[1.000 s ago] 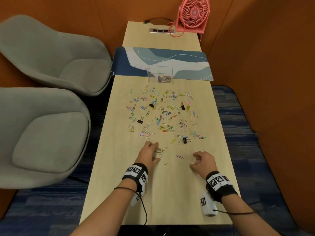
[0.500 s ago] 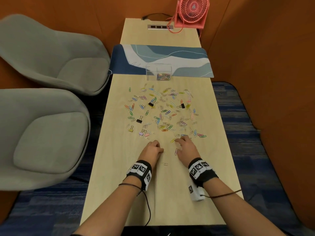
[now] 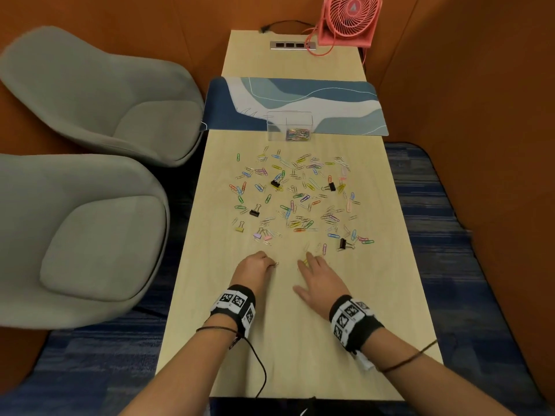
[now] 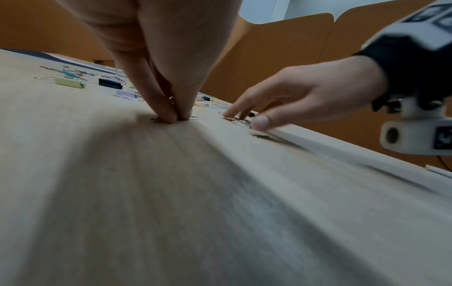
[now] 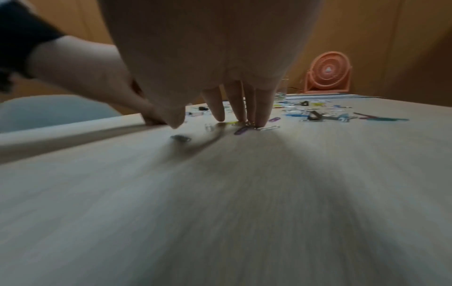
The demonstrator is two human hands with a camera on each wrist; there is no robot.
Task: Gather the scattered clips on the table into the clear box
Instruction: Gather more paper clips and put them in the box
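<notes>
Many coloured paper clips and a few binder clips [image 3: 300, 199] lie scattered over the middle of the wooden table [image 3: 300, 340]. The clear box [image 3: 289, 126] stands beyond them at the mat's near edge, with some clips inside. My left hand [image 3: 271, 263] is at the pile's near edge, its curled fingers [image 4: 168, 114] pinching a few paper clips against the table. Just to its right, my right hand [image 3: 312, 268] lies with straight fingers [image 5: 263, 112] pressing on a yellow and a silver clip. A purple clip [image 5: 240, 130] lies at those fingertips.
A blue patterned mat [image 3: 330, 94] crosses the table behind the box. A pink fan [image 3: 350, 19] and a power strip [image 3: 292, 45] sit at the far end. Two grey chairs [image 3: 90, 220] stand left of the table. A black binder clip [image 3: 342, 244] lies right of my right hand.
My right hand moved left and forward from the table's right side to beside my left hand and flattened onto clips. My left hand's fingers curled in around the clips under them.
</notes>
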